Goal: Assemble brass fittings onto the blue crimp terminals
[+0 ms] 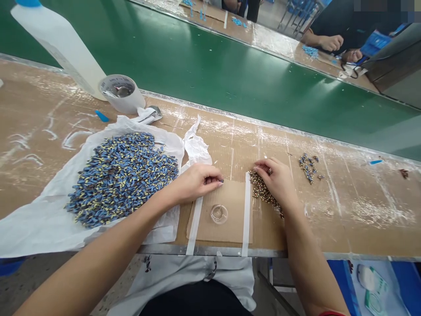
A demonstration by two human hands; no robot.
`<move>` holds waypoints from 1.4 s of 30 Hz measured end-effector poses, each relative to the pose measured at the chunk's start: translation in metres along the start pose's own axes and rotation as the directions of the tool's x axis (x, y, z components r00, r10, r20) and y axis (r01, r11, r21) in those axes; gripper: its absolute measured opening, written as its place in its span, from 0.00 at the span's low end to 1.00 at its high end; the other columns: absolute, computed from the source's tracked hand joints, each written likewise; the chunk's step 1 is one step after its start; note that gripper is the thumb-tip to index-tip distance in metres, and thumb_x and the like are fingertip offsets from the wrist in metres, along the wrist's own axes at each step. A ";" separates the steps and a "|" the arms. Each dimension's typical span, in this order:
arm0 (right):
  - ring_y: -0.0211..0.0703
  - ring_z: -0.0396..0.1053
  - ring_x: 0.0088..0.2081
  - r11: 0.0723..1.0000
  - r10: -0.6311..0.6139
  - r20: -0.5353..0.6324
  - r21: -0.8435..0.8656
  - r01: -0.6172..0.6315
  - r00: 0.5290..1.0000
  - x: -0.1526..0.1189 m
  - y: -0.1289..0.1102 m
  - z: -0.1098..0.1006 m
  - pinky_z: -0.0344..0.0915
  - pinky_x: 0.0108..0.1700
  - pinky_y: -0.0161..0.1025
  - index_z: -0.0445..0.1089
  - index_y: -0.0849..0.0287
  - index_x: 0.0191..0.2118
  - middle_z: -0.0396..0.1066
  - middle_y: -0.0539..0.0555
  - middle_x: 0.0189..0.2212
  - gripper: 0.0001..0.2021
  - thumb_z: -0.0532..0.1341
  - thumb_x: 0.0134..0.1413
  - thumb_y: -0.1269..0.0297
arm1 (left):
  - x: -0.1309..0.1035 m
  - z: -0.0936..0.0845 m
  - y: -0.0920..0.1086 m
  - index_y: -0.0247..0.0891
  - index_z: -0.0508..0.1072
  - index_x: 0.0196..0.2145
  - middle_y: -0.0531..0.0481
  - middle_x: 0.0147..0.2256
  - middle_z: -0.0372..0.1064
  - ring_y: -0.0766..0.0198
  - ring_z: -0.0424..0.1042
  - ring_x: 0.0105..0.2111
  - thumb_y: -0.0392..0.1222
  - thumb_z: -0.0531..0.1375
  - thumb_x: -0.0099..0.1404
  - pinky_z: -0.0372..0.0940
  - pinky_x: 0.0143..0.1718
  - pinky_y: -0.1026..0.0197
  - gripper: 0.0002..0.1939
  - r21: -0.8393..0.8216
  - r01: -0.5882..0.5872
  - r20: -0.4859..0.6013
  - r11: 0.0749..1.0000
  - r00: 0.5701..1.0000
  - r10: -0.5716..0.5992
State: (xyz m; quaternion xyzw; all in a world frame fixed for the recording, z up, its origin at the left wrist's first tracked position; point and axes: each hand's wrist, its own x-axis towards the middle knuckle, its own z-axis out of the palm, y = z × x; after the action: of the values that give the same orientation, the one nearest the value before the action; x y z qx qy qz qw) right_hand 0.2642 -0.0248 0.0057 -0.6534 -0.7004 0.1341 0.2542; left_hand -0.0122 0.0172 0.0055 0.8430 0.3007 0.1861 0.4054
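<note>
My left hand [197, 182] is closed in a pinch above the taped cardboard piece [210, 230], with a small dark blue part at its fingertips. To its left, a large heap of blue and yellow parts [121, 177] lies on a white cloth [49, 219]. My right hand [274, 177] has its fingers pressed together at the upper edge of a pile of small brown and cream pieces [261, 188]; what they hold, if anything, is too small to tell. A small clear round dish [219, 214] sits on the cardboard between my forearms.
A white bottle [66, 48] and a tape roll [121, 94] stand at the back left. Crumpled white paper [197, 147] lies beyond my left hand. Some blue parts [308, 167] lie right of my right hand. Across the green belt [197, 66], a person's hands [332, 43] work.
</note>
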 end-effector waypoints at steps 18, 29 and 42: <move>0.50 0.69 0.32 0.903 0.104 0.074 -0.426 -0.063 0.992 0.011 -0.030 0.013 0.58 0.34 0.43 0.73 0.60 0.33 0.72 0.60 0.31 0.10 0.54 0.58 0.75 | 0.002 0.000 0.000 0.34 0.75 0.33 0.54 0.24 0.67 0.69 0.64 0.25 0.37 0.58 0.65 0.57 0.28 0.67 0.07 0.007 0.040 -0.021 0.999 0.999 -0.040; 0.45 0.71 0.41 0.995 -0.080 0.025 -0.057 0.081 0.997 0.016 -0.009 0.011 0.66 0.45 0.42 0.70 0.57 0.44 0.71 0.57 0.43 0.13 0.52 0.60 0.75 | 0.003 -0.001 0.000 0.34 0.75 0.33 0.54 0.24 0.66 0.70 0.63 0.24 0.37 0.58 0.66 0.57 0.28 0.67 0.07 0.003 0.056 -0.026 0.998 0.998 -0.056; 0.47 0.69 0.34 0.964 0.034 0.048 -0.266 -0.020 0.998 0.018 -0.024 0.022 0.62 0.38 0.42 0.73 0.59 0.33 0.72 0.57 0.33 0.07 0.57 0.60 0.70 | 0.002 0.001 0.004 0.34 0.74 0.32 0.55 0.23 0.66 0.70 0.63 0.24 0.36 0.58 0.64 0.57 0.29 0.67 0.06 -0.021 0.072 -0.051 0.997 0.996 -0.072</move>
State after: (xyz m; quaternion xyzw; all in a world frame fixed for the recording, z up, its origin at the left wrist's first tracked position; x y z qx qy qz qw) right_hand 0.2321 -0.0065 0.0032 -0.6872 -0.7095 0.0597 0.1443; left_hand -0.0090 0.0156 0.0083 0.8227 0.3394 0.1959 0.4118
